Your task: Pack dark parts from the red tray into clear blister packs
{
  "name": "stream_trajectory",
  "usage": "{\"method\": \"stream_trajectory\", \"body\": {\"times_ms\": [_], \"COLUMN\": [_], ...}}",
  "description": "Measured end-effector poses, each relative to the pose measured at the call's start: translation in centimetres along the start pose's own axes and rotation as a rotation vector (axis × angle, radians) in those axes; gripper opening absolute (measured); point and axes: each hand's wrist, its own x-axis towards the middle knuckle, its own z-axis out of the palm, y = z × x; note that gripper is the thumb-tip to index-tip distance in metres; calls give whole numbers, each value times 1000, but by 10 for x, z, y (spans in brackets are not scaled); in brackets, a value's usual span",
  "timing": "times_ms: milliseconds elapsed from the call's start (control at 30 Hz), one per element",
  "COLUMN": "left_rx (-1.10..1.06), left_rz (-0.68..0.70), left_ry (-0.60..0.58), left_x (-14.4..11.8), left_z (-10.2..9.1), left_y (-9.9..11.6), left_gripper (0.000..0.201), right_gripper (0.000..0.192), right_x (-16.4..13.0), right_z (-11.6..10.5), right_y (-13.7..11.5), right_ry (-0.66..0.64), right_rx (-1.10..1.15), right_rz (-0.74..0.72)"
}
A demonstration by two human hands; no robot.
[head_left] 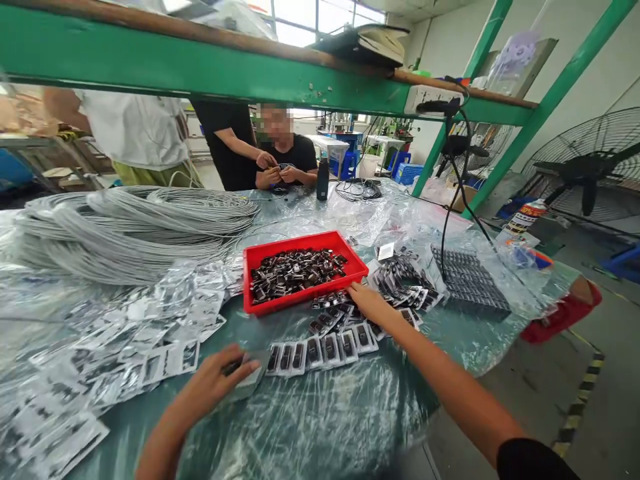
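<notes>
My left hand (220, 377), slightly blurred, is closed on a clear plastic blister pack (253, 379) low over the table; a dark piece shows between its fingers. Right of it runs a row of blister packs (330, 348), each holding a dark part. A red tray (295, 307) with a heap of small dark metallic parts (295, 272) sits behind the row. My right hand (369, 303) reaches to the tray's front right corner, fingers drawn together at the rim beside more packs. What those fingers hold, if anything, is hidden.
Many flat clear packs (130, 347) spread across the left. Behind lie coils of grey cable (135, 227). Stacked dark blocks (467, 280) stand at right, with black cords (445, 200) hanging nearby. A green shelf beam (200, 63) crosses above. Other people (295, 157) are across the table, near a dark bottle (323, 180).
</notes>
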Motion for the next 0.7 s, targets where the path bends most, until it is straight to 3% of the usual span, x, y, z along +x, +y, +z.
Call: {"method": "stream_trajectory", "body": {"times_ms": [100, 300, 367, 433, 533, 600, 700], "left_rx": [72, 243, 184, 56, -132, -114, 132], "left_rz": [-62, -263, -273, -242, -54, -4, -111], "left_ry": [48, 285, 357, 348, 154, 102, 327], "left_x": [0, -8, -18, -32, -55, -66, -75], "left_z": [2, -4, -10, -7, 21, 48, 80], "left_y": [-3, -18, -16, -10, 9, 24, 43], "left_gripper": [45, 45, 46, 41, 29, 26, 29], "right_gripper": [42, 26, 23, 19, 16, 19, 29], "right_x": [6, 2, 2, 2, -2, -7, -18], "right_z": [-9, -17, -19, -21, -26, -34, -52], "right_y": [-6, 1, 3, 2, -4, -5, 4], "right_ry": [-18, -63, -76, -69, -8, 57, 157], "right_rx": [-78, -141, -150, -155, -166, -180, -197], "right_rz": [21, 54, 67, 81, 89, 101, 177]}}
